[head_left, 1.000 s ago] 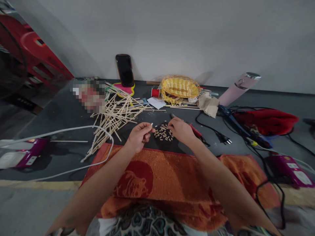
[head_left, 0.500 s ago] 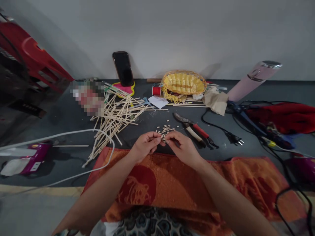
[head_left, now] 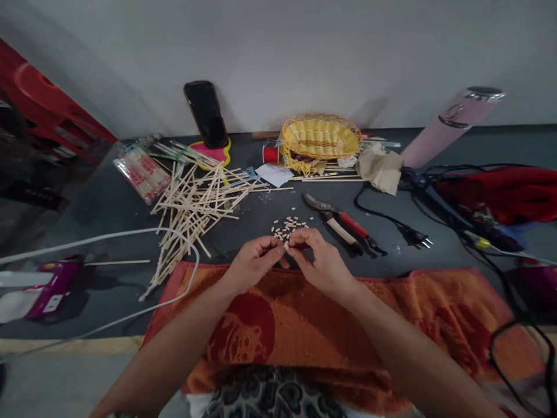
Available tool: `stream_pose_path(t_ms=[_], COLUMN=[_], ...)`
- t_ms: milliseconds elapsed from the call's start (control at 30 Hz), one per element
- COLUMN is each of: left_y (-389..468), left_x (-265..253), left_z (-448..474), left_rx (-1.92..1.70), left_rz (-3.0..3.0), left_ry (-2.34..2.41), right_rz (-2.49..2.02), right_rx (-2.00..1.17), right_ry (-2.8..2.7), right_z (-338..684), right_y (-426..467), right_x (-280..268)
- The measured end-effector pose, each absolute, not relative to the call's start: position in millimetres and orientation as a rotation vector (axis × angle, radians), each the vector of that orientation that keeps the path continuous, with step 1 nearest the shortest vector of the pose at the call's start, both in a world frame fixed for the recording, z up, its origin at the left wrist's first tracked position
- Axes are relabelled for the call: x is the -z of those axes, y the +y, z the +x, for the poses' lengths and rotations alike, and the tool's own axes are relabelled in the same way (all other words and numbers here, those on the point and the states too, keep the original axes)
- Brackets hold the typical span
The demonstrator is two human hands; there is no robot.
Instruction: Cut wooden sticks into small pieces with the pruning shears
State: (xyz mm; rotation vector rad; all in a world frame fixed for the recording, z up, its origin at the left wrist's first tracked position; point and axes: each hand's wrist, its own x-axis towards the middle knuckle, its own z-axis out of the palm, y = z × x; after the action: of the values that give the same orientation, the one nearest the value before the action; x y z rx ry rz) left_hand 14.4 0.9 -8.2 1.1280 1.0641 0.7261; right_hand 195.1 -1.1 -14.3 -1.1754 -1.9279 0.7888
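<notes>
My left hand (head_left: 256, 261) and my right hand (head_left: 319, 261) meet fingertip to fingertip over the near edge of a small pile of short cut stick pieces (head_left: 288, 225). Both are closed in a pinch, and what lies between the fingers is too small to make out. An orange towel (head_left: 317, 319) with a red round print spreads under my wrists. To the left, long thin wooden sticks (head_left: 195, 203) lie in a loose heap. Pruning shears (head_left: 319, 204) and red-handled pliers (head_left: 354, 225) rest right of the pieces.
At the back stand a phone (head_left: 206, 116), a red thread spool (head_left: 270, 154), a yellow woven basket (head_left: 322, 139) and a leaning pink flask (head_left: 452, 128). A white cable (head_left: 108, 235) loops at left near a purple device (head_left: 54, 290). A black plug (head_left: 413, 235) lies at right.
The view has shifted slightly. My right hand's fingers have lifted and bent a little over the pile, while the left hand stays nearly in place.
</notes>
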Motion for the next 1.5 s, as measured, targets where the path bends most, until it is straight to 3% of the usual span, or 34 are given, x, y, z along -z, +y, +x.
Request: stream_pose_path(t_ms=[367,1500], left_y=[-1.1,-1.5], left_x=[10.1,12.9], left_z=[11.6,10.0], left_rx=[-0.771,-0.883], left_rz=[1.134,1.379], left_ry=[1.018,1.129], right_rz=[-1.165,-1.192], right_rx=[-1.010,-1.108], right_ry=[-1.815,-1.751], right_z=[191.7,190.5], right_y=[-0.9,-0.9], right_x=[12.2,12.8])
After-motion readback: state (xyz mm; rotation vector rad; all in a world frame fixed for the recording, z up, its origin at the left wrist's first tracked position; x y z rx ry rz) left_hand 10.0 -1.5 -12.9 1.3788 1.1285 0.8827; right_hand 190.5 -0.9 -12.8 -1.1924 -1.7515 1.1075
